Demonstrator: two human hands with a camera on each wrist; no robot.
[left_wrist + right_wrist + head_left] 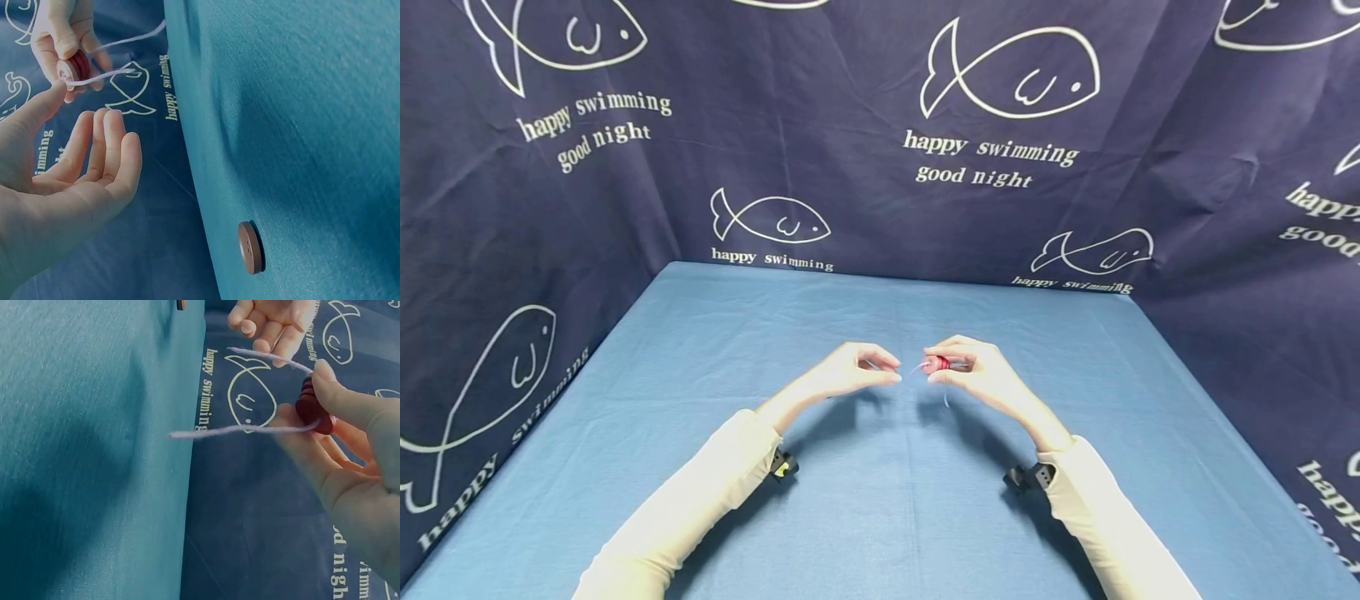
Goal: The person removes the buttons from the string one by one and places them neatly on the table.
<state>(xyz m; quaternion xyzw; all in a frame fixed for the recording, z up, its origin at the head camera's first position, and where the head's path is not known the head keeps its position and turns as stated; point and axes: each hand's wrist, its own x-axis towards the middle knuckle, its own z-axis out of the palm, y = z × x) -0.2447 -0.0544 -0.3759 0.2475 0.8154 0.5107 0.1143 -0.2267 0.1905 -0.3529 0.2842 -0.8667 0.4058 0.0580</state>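
My right hand (970,371) is raised above the blue table (880,517) and pinches a small stack of red buttons (940,363) between thumb and fingers. A white thread (244,429) runs through the red buttons (312,409) and both loose ends stick out towards the table. My left hand (861,371) hovers just left of the stack with fingers loosely curled and nothing in it; its thumb tip comes close to the thread (119,42) by the buttons (75,65). Whether thumb and thread touch is unclear. A brown button (250,247) lies flat on the table below.
Dark blue cloth walls (880,167) with white fish prints close in the table at the back and both sides. Black wrist cameras (782,467) sit on both cream sleeves. The brown button (180,304) shows at the top edge of the right wrist view.
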